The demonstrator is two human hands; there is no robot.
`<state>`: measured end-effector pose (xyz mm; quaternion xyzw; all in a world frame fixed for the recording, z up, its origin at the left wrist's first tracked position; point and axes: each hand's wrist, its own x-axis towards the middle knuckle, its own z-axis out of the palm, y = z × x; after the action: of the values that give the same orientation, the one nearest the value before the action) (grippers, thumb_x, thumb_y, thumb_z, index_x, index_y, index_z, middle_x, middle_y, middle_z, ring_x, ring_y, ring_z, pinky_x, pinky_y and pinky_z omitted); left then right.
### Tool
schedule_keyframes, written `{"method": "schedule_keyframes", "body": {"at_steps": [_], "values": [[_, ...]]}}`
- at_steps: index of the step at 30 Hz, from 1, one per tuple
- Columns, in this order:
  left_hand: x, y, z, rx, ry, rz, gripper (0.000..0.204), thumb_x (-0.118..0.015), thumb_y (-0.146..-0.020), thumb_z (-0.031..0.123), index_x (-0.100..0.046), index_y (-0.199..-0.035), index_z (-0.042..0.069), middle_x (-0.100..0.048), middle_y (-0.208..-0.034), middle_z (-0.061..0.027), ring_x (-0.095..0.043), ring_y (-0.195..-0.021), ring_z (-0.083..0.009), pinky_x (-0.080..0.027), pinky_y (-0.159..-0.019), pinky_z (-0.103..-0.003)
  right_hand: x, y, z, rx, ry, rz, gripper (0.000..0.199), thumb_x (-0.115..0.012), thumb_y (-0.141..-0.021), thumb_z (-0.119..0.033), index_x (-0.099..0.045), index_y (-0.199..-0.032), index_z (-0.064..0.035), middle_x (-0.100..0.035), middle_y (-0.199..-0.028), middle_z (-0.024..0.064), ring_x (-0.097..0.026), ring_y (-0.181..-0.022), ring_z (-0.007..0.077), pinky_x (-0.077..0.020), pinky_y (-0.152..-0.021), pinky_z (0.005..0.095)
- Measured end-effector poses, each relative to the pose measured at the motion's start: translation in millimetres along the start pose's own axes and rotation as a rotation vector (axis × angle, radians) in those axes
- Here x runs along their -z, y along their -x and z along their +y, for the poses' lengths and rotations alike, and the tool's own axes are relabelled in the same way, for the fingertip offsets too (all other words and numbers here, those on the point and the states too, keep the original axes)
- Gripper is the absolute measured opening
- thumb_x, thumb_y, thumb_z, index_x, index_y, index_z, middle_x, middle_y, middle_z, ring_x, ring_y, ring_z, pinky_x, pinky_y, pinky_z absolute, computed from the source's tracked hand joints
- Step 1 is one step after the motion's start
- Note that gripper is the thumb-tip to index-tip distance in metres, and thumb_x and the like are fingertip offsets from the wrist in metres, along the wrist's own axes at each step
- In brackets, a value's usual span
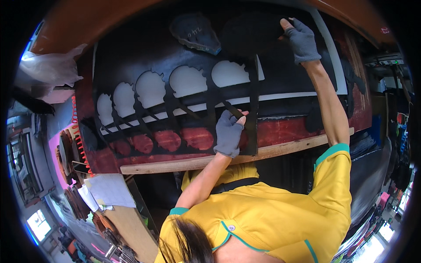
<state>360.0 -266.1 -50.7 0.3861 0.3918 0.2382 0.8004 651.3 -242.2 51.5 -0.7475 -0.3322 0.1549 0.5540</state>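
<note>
A black sheet [210, 114] with a row of rounded cut-out holes lies across the work surface. White shows through the far holes and dark red through the near ones. My left hand [229, 133], in a grey fingerless glove, is closed on a narrow strip of this sheet near its right end. Farther off to the right, my right hand [302, 41], gloved alike, reaches out with its fingers drawn together over a dark area; what they hold is too dark to make out. A rounded cutting die [195, 33] with a metal rim rests at the far middle, left of my right hand.
A wooden bar [245, 155] runs along the near edge of the dark red board [280, 133]. At the left are a red coiled hose [74, 131], a phone [81, 167], papers [109, 191] and clear plastic [48, 70]. Several dies [66, 153] stand stacked beyond the hose.
</note>
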Motion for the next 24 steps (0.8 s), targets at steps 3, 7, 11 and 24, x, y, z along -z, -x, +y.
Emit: {"method": "schedule_keyframes", "body": {"at_steps": [3, 7, 11, 24], "values": [[2.0, 19.6, 7.6, -0.19, -0.208, 0.086, 0.037, -0.069, -0.086, -0.001, -0.053, -0.12, 0.0, -0.062, -0.119, -0.0127, -0.059, -0.097, -0.0154, -0.046, -0.082, -0.025, 10.8, -6.3, -2.5, 0.091, -0.135, 0.047, 0.037, -0.069, -0.093, -0.031, -0.066, -0.12, -0.0064, -0.069, -0.104, 0.0074, -0.067, -0.093, 0.0186, -0.059, -0.078, 0.0315], [12.8, 28.8, 41.1, -0.987, -0.921, 0.082, 0.068, -0.081, -0.08, 0.019, -0.042, -0.134, 0.004, -0.053, -0.127, -0.0161, -0.052, -0.119, -0.0333, -0.043, -0.1, -0.043, 8.3, 20.8, -23.8, -0.075, -0.243, 0.047, 0.035, -0.071, -0.092, -0.033, -0.067, -0.114, -0.0061, -0.067, -0.102, 0.0073, -0.065, -0.096, 0.0196, -0.0589, -0.08, 0.0326], [13.3, -7.1, 83.3, -1.452, -1.253, 0.216, 0.075, -0.082, -0.077, 0.038, -0.04, -0.133, 0.011, -0.045, -0.136, -0.0148, -0.046, -0.128, -0.0372, -0.033, -0.107, -0.054, -15.5, 58.5, -51.4, -0.302, -0.666, -0.241, 0.023, -0.068, -0.094, -0.03, -0.066, -0.101, -0.0076, -0.065, -0.094, 0.0064, -0.063, -0.091, 0.018, -0.0577, -0.073, 0.0318], [98.6, -52.8, 144.5, -0.726, -0.772, 0.104, 0.036, -0.084, -0.079, 0.011, -0.061, -0.106, 0.005, -0.067, -0.091, 0.0, -0.06, -0.082, -0.0064, -0.049, -0.069, -0.022, -173.0, 91.8, -15.1, -0.153, -0.636, -0.089, 0.026, -0.056, -0.1, -0.025, -0.066, -0.109, -0.0029, -0.067, -0.105, 0.0059, -0.059, -0.093, 0.0131, -0.0431, -0.089, 0.0268]]}}
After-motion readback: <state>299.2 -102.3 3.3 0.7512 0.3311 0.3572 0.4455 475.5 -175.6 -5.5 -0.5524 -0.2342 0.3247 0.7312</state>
